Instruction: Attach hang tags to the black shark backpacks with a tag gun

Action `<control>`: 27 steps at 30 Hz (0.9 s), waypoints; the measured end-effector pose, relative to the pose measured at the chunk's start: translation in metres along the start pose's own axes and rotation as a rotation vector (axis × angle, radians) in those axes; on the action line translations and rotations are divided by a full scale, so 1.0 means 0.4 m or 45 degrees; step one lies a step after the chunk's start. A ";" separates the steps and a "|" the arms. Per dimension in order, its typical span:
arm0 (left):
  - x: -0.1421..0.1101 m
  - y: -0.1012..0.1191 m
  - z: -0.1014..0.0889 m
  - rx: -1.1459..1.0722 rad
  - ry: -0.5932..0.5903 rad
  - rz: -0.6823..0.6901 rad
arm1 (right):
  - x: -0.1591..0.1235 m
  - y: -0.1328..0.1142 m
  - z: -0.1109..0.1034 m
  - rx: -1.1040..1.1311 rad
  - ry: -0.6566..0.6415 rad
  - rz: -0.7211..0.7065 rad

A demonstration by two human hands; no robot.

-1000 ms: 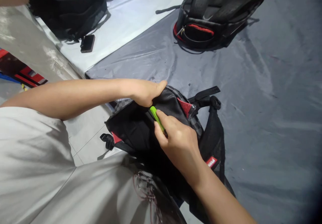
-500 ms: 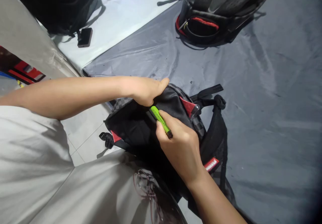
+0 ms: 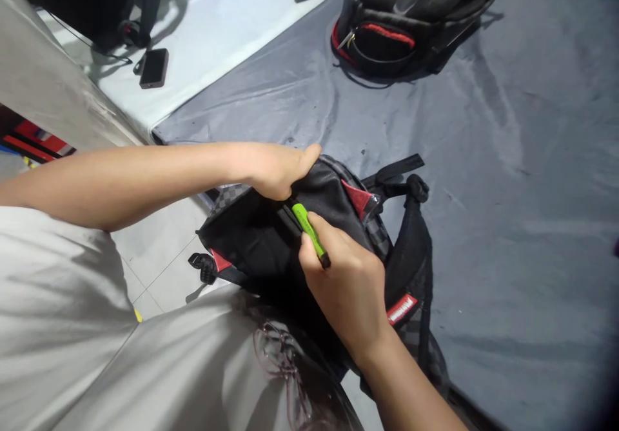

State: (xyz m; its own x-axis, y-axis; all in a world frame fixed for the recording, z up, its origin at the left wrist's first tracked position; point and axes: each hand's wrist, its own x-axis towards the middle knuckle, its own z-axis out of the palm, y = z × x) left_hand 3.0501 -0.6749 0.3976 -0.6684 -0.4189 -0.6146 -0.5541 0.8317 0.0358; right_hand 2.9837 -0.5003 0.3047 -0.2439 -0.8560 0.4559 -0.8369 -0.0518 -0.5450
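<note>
Your right hand (image 3: 345,276) is pinching a slim, lime-green, pen-like plastic tool (image 3: 309,230) with a black end between thumb and fingers. The tool is slanting across the dark panel of a black fabric backpack (image 3: 246,250) with red triangular patches and grey checked trim, its far end pointing toward your left hand (image 3: 278,170). That hand is lying on the backpack's far edge, thumb stretching outward; its fingers are disappearing from sight, so whether they are gripping is impossible to tell.

You seem to be midway through working the tool at the panel, close beside your left hand. The next move is probably calling for steady fabric and a controlled tip — the tip itself is hiding from view.

The backpack is resting between your pale grey clothing (image 3: 184,360) and a wrinkled grey plastic-like sheet (image 3: 483,224). Farther off, a second black backpack with a red-edged pocket (image 3: 382,44) is lying on that sheet — well apart from your hands.
</note>
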 end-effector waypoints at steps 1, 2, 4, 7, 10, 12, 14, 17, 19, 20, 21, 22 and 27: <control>-0.001 0.000 0.000 -0.009 -0.003 0.001 | -0.001 0.000 -0.001 0.018 -0.007 0.007; -0.001 0.000 0.000 -0.015 -0.005 0.004 | -0.002 0.001 -0.001 0.056 -0.012 0.003; 0.000 -0.001 0.000 -0.008 -0.007 0.008 | -0.001 -0.001 0.001 0.112 -0.010 -0.014; 0.005 -0.003 0.002 0.016 -0.004 0.007 | 0.001 -0.007 0.006 0.024 0.009 0.020; 0.006 -0.005 0.002 -0.013 -0.013 0.008 | 0.000 -0.013 0.008 -0.003 0.005 0.037; 0.005 -0.005 0.002 -0.048 -0.016 0.016 | 0.000 -0.014 0.008 0.064 -0.008 0.020; 0.004 -0.006 0.002 -0.064 -0.015 0.022 | 0.002 -0.013 0.007 0.084 -0.005 0.035; 0.004 -0.006 0.003 -0.047 -0.008 0.018 | 0.006 -0.008 0.003 0.111 -0.010 0.036; 0.004 -0.005 0.003 -0.017 0.004 0.028 | 0.009 -0.004 0.001 0.175 -0.033 0.017; 0.004 -0.005 0.003 -0.002 0.004 0.034 | 0.010 -0.003 0.000 0.198 -0.041 0.016; 0.005 -0.004 0.003 0.010 0.002 0.034 | 0.011 -0.002 -0.001 0.211 -0.044 0.018; 0.005 -0.004 0.002 0.016 -0.003 0.032 | 0.011 -0.002 -0.002 0.216 -0.045 0.023; 0.007 -0.008 0.002 0.005 0.002 0.020 | 0.002 -0.010 -0.005 0.058 -0.087 0.097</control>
State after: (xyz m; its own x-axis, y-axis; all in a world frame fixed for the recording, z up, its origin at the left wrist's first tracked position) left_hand 3.0504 -0.6785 0.3951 -0.6778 -0.4068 -0.6125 -0.5419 0.8394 0.0423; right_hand 2.9860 -0.4998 0.3087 -0.2706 -0.8914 0.3635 -0.7936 -0.0071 -0.6084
